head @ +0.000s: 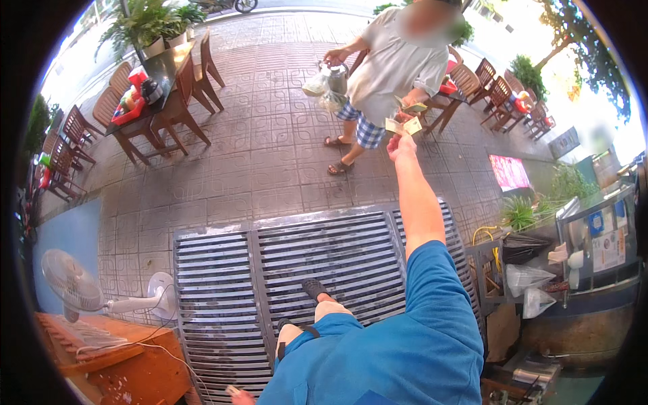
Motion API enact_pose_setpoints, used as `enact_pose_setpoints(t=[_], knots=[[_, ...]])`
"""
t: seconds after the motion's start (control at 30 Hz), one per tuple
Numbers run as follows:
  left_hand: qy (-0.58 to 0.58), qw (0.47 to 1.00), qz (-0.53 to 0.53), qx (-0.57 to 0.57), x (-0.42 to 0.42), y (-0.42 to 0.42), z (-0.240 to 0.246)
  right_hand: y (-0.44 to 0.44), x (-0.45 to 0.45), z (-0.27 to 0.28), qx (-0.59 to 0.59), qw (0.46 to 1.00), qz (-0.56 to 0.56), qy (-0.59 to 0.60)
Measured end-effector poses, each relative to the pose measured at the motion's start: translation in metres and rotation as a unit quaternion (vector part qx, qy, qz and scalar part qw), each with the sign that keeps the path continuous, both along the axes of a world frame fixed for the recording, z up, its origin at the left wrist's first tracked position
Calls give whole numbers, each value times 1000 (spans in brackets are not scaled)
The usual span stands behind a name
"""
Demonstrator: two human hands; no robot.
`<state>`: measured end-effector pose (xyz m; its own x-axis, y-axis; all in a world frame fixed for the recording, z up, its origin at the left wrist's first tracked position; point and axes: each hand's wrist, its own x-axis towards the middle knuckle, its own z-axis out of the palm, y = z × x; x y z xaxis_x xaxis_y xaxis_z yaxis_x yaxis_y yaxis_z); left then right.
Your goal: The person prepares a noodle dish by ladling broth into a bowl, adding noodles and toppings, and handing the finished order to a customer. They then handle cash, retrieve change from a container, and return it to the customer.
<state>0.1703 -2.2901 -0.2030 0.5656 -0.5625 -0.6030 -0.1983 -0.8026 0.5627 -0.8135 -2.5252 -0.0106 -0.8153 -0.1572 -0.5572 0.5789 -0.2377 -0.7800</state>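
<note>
Stretched far forward, my right hand [403, 147] grips pale banknotes [403, 125] that fan out beyond my fingertips. Just past them, another person [390, 71] in a light shirt and checked shorts holds further banknotes [412, 106] in one hand; whether the two sets of notes touch, I cannot tell. That person's other hand carries a metal container [335, 78] and clear plastic bags [324, 91]. Low at the bottom edge, my left hand [243, 397] is mostly cut off. Something small and pale shows at its fingers, too blurred to name.
A metal slatted grate [324, 253] lies under my feet. At left stand a white pedestal fan [73, 283], its cord trailing, and an orange wooden cabinet [136, 359]. A glass-sided cart [600, 238] is at right. Wooden tables [167, 76] and chairs [174, 116] stand on the tiled pavement.
</note>
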Motion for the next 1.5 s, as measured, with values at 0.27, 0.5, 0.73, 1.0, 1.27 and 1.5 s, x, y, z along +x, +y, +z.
enact_pose_setpoints(t=[0.27,0.5,0.73,1.0,1.27,1.5], knots=[[30,996,42,73,-85,8,-1,-31,-23,-14,0,999,-47,-26],[49,996,67,18,-121,1,64,-48,-98,-54,-74,996,52,-12],[275,863,293,-305,-153,-39,170,-64,-176,-82,-14,989,150,-7],[317,798,284,-426,-162,-27,257,-123,39,-225,106,843,521,-82],[150,847,329,-390,-161,137,234,69,643,-142,-14,322,946,-3],[31,800,390,-454,-122,292,215,332,864,19,-175,-248,948,99]])
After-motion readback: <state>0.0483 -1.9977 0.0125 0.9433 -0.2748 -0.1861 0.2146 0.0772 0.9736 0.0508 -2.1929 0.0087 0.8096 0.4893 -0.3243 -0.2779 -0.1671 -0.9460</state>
